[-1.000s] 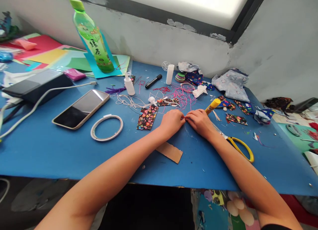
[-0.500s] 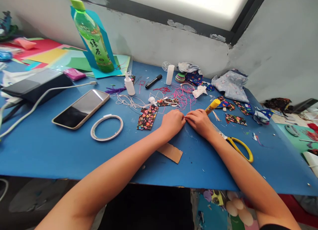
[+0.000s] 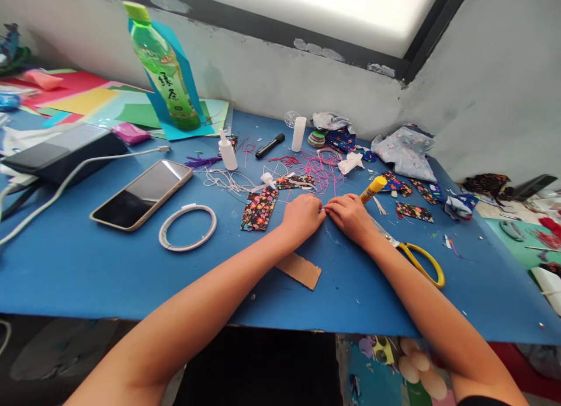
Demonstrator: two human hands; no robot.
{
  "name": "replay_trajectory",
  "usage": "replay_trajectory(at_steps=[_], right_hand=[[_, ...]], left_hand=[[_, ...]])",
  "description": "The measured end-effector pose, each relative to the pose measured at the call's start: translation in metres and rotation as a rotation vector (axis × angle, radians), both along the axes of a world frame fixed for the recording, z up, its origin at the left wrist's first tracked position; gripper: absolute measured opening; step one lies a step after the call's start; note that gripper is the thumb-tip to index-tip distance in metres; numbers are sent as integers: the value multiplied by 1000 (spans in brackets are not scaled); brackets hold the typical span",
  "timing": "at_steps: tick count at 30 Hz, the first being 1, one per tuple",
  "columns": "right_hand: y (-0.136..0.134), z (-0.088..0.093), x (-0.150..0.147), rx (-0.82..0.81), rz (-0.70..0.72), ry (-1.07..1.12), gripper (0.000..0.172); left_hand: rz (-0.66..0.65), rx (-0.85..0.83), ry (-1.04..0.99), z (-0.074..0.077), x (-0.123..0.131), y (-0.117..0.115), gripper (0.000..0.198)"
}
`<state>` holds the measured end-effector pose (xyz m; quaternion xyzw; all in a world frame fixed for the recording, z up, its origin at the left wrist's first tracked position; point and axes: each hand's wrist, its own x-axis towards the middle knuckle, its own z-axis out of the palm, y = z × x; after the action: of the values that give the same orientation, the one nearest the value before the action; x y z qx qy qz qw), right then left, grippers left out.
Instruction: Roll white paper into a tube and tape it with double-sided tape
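Observation:
My left hand (image 3: 303,218) and my right hand (image 3: 349,214) meet over the middle of the blue table, fingertips pinched close together. A tiny pale bit shows between them, too small to name. Under my left wrist lies a strip of brown cardboard (image 3: 301,271). Left of that hand is a black floral fabric piece (image 3: 259,210), with a white nozzle cap (image 3: 267,179) at its upper edge. A yellow glue stick (image 3: 373,189) stands tilted just behind my right hand. Yellow-handled scissors (image 3: 421,263) lie partly beneath my right forearm.
A roll of white tape (image 3: 187,228), a phone (image 3: 142,194) and a white cable (image 3: 83,165) are on the left. Behind my hands are a glue bottle (image 3: 228,153), a black marker (image 3: 270,146) and tangled pink cord (image 3: 322,171). A green tea bottle (image 3: 164,73) stands farther back; fabric scraps (image 3: 405,152) lie right.
Both hands stay nearly in place, still pinched together, with the pale bit between the fingertips a little more visible. The whole view has shifted very slightly; nothing on the table has moved.

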<state>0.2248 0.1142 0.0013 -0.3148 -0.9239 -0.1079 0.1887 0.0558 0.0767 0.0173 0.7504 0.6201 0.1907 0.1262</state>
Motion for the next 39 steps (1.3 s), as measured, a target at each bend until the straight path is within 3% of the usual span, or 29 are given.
replay_trajectory(at_steps=[16, 25, 32, 39], right_hand=[[2, -3, 2, -46, -13, 8, 21], [3, 6, 9, -184, -70, 206, 23], [2, 3, 9, -285, -37, 167, 18], [3, 1, 7, -325, -35, 171, 25]], left_hand=[[-20, 7, -5, 2, -3, 0, 24], [-21, 8, -26, 0, -2, 1, 22], [-16, -2, -44, 1, -4, 0, 24], [-14, -20, -58, 3, -3, -1, 25]])
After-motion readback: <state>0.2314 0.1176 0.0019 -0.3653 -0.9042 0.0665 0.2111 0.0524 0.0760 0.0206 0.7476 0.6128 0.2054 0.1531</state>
